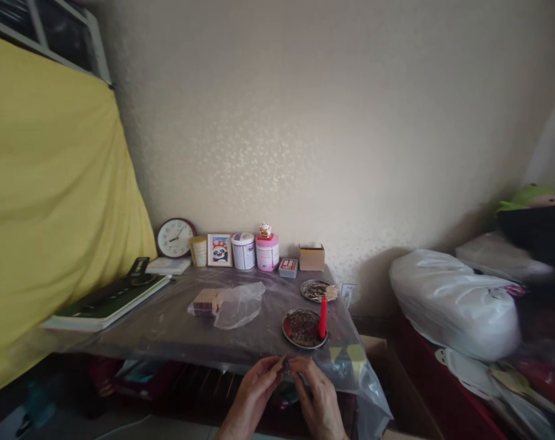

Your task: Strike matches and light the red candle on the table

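Note:
Just off the table's front edge, my left hand (261, 382) is closed on a small tan, dark-edged matchbox (279, 365). My right hand (316, 388) is beside it, fingers bent and tips close together at the box's right side. Whatever those fingertips pinch is too small to make out. Beyond the hands, a red candle (323, 318) stands upright at the right side of a round metal plate (284, 333) covered with dark bits. A second plate (305, 283) behind it bears many thin matchsticks (331, 292). Further left sits a brown block of stacked small boxes (208, 302) in clear plastic wrap (241, 305).
Along the wall stand a clock (175, 238), yellow cup (198, 251), panda picture (219, 250), two tins (243, 252), a lucky cat figurine (265, 230), a card box (288, 267) and a cardboard box (312, 258). A green board (115, 299) lies left; white bags (456, 302) are piled right.

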Action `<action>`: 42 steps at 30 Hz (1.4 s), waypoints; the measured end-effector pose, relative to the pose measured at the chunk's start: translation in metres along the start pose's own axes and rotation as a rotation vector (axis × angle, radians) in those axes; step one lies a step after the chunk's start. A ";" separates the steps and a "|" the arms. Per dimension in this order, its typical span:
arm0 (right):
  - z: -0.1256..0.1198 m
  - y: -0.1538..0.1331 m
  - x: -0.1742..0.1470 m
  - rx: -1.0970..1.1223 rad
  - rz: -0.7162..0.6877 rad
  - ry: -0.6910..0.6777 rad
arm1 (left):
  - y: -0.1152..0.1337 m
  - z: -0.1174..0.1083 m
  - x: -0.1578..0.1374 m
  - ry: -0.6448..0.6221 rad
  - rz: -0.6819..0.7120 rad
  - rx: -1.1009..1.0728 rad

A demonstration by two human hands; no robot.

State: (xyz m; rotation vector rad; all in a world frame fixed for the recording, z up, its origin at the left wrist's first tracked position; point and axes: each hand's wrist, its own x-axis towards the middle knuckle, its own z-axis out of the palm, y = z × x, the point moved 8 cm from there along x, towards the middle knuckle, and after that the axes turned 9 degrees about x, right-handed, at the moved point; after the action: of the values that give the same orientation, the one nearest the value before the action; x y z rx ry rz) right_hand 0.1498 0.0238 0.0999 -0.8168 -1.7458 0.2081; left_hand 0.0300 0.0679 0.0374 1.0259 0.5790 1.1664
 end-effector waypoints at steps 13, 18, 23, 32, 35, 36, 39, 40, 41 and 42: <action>0.000 0.002 0.000 -0.053 -0.030 0.003 | 0.004 0.002 0.000 0.013 0.028 -0.024; 0.002 0.005 -0.003 -0.062 -0.002 -0.011 | 0.002 -0.001 -0.001 0.049 -0.009 -0.019; 0.000 0.008 -0.003 -0.051 0.020 0.003 | 0.001 -0.005 -0.001 0.081 -0.007 -0.001; -0.003 0.005 -0.001 -0.030 0.024 0.054 | -0.002 -0.004 0.001 0.079 -0.001 0.012; -0.004 0.001 -0.001 -0.051 -0.004 0.052 | -0.005 -0.006 0.002 0.078 -0.001 -0.001; -0.004 0.000 0.000 -0.058 -0.009 0.052 | -0.006 -0.007 0.002 0.081 -0.004 -0.005; -0.005 -0.001 0.001 -0.067 -0.021 0.056 | -0.005 -0.007 0.002 0.082 -0.009 -0.008; -0.006 -0.001 0.001 -0.068 -0.019 0.059 | -0.004 -0.006 0.002 0.080 -0.010 -0.004; -0.007 -0.001 0.001 -0.069 -0.014 0.062 | -0.003 -0.005 0.001 0.077 -0.010 0.000; -0.007 -0.001 0.001 -0.069 -0.005 0.064 | -0.001 -0.004 0.001 0.075 -0.010 0.002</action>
State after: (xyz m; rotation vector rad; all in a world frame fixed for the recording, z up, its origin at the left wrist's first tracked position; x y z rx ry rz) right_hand 0.1558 0.0219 0.1036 -0.8598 -1.7024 0.1181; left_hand 0.0280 0.0702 0.0348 0.9836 0.6441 1.1998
